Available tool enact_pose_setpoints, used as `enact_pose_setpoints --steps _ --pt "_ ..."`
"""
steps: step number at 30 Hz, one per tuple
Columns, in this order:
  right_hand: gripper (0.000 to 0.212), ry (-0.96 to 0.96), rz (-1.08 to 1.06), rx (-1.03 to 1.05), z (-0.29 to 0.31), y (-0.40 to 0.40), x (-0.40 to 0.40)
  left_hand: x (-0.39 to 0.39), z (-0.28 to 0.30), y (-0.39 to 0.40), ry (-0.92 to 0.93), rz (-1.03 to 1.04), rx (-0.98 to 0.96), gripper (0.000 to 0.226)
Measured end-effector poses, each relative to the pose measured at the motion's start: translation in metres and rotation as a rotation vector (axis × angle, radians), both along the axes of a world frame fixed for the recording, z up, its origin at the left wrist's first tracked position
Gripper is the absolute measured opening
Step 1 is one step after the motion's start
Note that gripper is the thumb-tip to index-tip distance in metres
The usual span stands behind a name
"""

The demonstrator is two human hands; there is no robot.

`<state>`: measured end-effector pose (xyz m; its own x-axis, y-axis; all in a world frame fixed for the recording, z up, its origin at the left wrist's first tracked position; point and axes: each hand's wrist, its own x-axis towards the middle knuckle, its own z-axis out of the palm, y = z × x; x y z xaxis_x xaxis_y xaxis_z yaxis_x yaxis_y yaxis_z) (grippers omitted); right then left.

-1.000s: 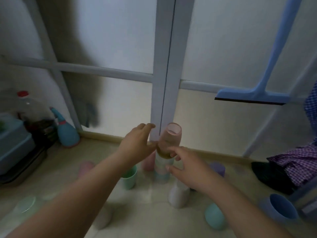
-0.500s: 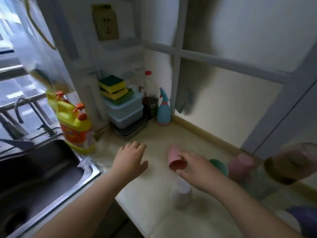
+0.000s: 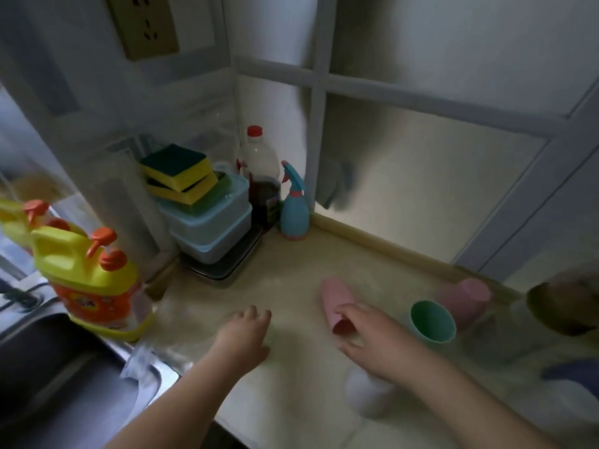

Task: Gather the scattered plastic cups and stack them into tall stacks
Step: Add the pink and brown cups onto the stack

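My right hand (image 3: 379,341) grips a pink cup (image 3: 335,301) lying on its side, mouth toward me, low over the beige counter (image 3: 291,377). My left hand (image 3: 243,338) hovers over the counter to its left, fingers apart and holding nothing. A green cup (image 3: 432,320) stands upright to the right of the pink one. Behind it a second pink cup (image 3: 463,298) stands upside down. A white cup (image 3: 366,396) stands under my right wrist, partly hidden. At the far right edge the blurred top of a cup stack (image 3: 564,306) shows.
A steel sink (image 3: 48,384) lies at the left, with yellow detergent bottles (image 3: 90,280) on its rim. In the back corner are stacked blue boxes (image 3: 210,228) topped with sponges, a dark bottle (image 3: 262,186) and a blue spray bottle (image 3: 293,209). A blue cup (image 3: 573,374) is at the right edge.
My view swung left from the tall stack to the sink corner. My right hand left the stack and took hold of the pink cup; my left hand let go and moved out over the counter.
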<state>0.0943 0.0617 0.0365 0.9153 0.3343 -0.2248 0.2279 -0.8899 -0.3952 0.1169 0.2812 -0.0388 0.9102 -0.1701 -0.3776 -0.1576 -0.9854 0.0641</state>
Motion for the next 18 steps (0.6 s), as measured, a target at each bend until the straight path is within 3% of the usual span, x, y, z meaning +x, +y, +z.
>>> enact_pose_setpoints --steps 4,7,14,18 --pt "0.055 -0.022 -0.053 0.030 0.007 -0.016 -0.004 0.005 0.019 -0.009 0.016 -0.038 0.016 0.067" --pt "0.055 -0.047 -0.081 0.050 0.019 -0.035 -0.009 0.012 0.060 -0.030 -0.099 -0.075 -0.031 0.068" --pt "0.055 -0.222 -0.169 0.063 0.075 -0.107 -0.039 0.004 0.170 -0.126 -0.367 -0.264 -0.344 0.067" --pt "0.052 -0.310 -0.241 0.041 0.114 -0.166 -0.067 -0.010 0.212 -0.195 -0.419 -0.339 -0.512 0.069"
